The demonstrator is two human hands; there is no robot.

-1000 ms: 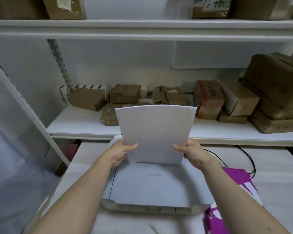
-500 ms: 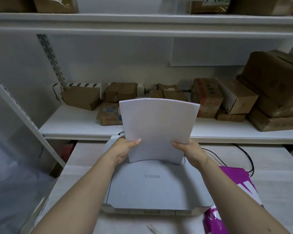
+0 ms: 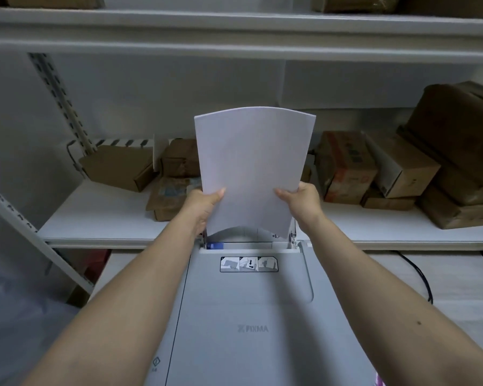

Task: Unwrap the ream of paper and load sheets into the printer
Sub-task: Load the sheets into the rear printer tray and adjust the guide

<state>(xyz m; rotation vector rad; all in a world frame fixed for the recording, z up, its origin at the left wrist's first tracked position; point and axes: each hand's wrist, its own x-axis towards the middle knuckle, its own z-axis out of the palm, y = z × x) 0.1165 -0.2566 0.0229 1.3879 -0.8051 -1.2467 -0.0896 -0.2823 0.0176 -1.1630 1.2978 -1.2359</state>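
Note:
A stack of white paper sheets (image 3: 253, 168) stands upright and slightly bowed above the rear feed slot of the white PIXMA printer (image 3: 251, 316). My left hand (image 3: 205, 206) grips the stack's lower left edge and my right hand (image 3: 301, 201) grips its lower right edge. The bottom edge of the sheets hangs just over the rear tray opening (image 3: 248, 236), with the corners lower than the middle. A small instruction label (image 3: 248, 264) sits on the printer top just in front of the slot.
A white shelf (image 3: 101, 218) behind the printer holds several brown cardboard boxes (image 3: 346, 168), with a larger box (image 3: 457, 126) at the right. A black cable (image 3: 421, 277) runs over the table to the right. A bit of purple wrapper (image 3: 378, 378) shows at the bottom right.
The view has moved in closer over the printer. Both hands carried the paper stack back and down, so its bottom edge now hangs at the rear feed slot.

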